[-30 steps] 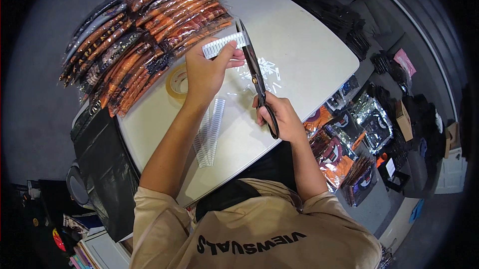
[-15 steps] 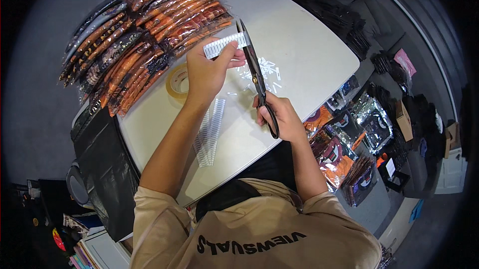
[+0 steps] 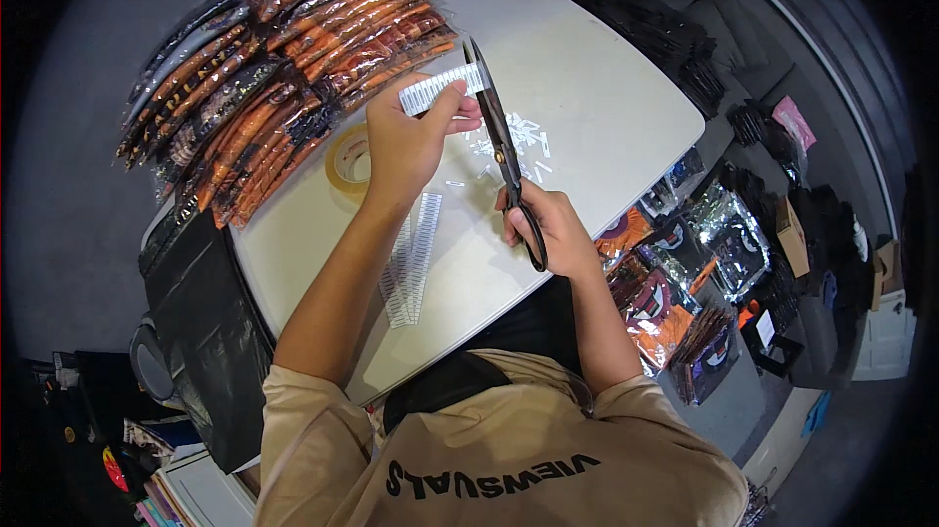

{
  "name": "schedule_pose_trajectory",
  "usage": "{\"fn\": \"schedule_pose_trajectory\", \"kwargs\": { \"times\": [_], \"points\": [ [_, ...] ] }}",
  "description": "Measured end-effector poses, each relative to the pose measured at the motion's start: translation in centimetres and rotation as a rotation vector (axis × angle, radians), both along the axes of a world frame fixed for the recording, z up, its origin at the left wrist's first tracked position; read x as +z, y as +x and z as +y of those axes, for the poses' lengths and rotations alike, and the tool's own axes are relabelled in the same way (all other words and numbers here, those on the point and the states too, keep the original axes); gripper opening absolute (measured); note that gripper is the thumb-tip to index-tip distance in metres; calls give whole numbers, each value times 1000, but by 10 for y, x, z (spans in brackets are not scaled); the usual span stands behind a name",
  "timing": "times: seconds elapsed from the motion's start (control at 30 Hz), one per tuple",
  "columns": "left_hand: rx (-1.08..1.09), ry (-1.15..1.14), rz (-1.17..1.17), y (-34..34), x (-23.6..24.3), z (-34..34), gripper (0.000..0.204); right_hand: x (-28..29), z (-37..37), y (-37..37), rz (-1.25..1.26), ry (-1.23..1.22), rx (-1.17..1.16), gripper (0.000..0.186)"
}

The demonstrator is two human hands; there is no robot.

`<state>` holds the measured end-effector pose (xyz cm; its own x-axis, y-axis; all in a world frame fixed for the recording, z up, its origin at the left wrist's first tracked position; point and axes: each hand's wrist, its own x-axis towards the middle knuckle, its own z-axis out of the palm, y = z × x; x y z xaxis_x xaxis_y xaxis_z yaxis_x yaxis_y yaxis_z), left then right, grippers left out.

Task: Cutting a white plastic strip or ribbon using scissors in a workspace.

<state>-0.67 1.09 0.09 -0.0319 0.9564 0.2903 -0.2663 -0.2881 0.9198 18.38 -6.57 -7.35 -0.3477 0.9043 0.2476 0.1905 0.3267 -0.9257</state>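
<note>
My left hand [image 3: 416, 141] is closed on a white strip of labels [image 3: 435, 89], pinched by thumb and fingers over the table. Around the handles of black scissors [image 3: 504, 141] my right hand [image 3: 553, 232] is wrapped, and the blades point away from me. The strip's right end lies at the blades. Beneath and just right of the scissors, a loose heap of small cut white labels [image 3: 523, 139] is spread on the table. More uncut label strips [image 3: 421, 248] lie beside my left forearm. A roll of clear tape [image 3: 344, 167] sits left of my left wrist.
Stacks of plastic-wrapped orange and black garments [image 3: 333, 48] cover the far left of the white table [image 3: 606, 87]. To the right are more bagged garments [image 3: 665, 292] and dark folded cloth [image 3: 655, 33]. A black plastic sheet [image 3: 201, 322] hangs by the table's left edge.
</note>
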Motion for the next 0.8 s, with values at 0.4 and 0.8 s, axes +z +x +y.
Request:
{"fn": "schedule_pose_trajectory", "kwargs": {
  "times": [0.4,0.8],
  "points": [
    [8,-2,7,1,1,-1,15,0,0,1,-6,-4,9,27],
    [3,0,-1,0,0,0,15,1,0,0,-9,-5,5,29]
  ]
}}
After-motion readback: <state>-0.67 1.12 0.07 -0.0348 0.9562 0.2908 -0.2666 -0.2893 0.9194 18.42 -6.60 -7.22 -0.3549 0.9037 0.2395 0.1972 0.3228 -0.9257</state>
